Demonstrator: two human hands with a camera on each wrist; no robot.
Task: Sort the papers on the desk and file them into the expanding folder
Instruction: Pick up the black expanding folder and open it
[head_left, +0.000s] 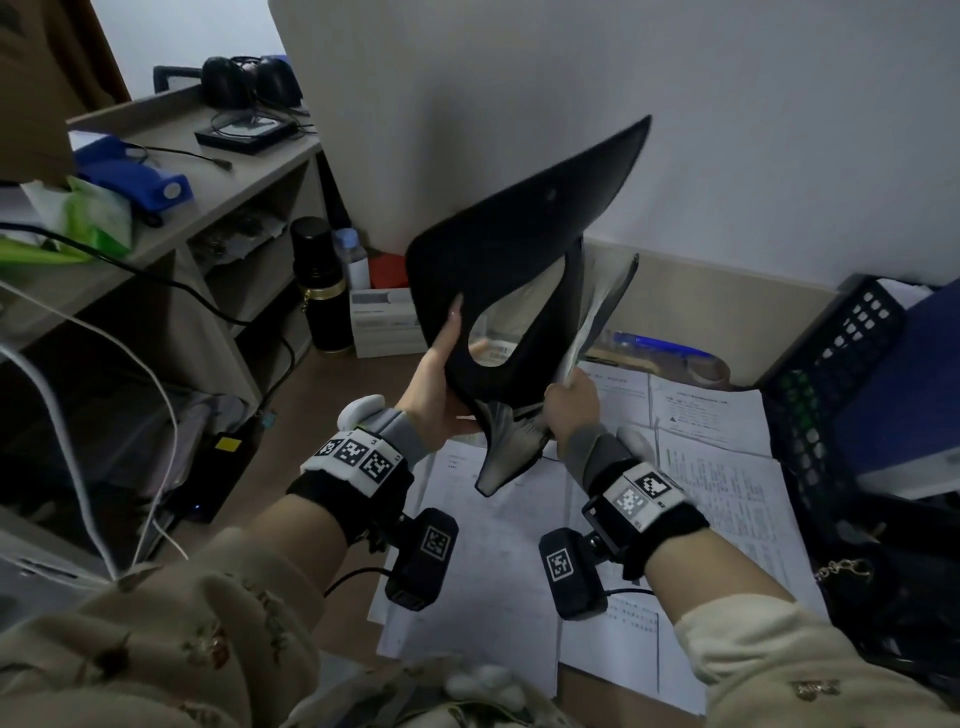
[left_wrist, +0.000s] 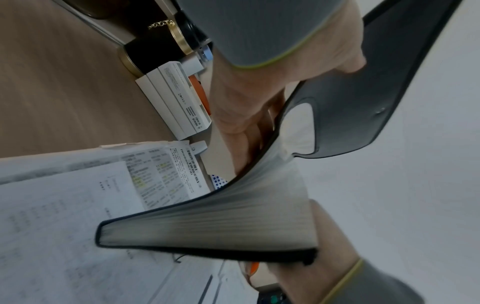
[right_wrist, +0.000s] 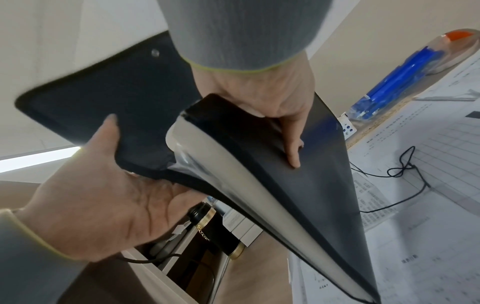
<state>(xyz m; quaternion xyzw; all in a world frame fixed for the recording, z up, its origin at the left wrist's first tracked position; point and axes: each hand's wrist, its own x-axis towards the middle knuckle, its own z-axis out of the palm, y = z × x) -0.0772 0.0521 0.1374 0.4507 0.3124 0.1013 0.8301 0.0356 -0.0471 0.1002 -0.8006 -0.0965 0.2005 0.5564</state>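
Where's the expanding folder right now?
In the head view the expanding folder is held up at centre, above the papers on the desk: the left hand holds its flap, and the right hand grips the pocket body.

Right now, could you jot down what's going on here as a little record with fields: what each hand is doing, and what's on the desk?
Left hand: left hand grips the black front flap of the folder, lifting it open
Right hand: right hand holds the folder's back, thumb over its edge
Folder: held up in the air above the desk, pockets fanned apart; whether they hold anything cannot be told
Papers: printed papers lie spread flat on the desk, none picked up
Nearby: a black flask and white boxes stand behind
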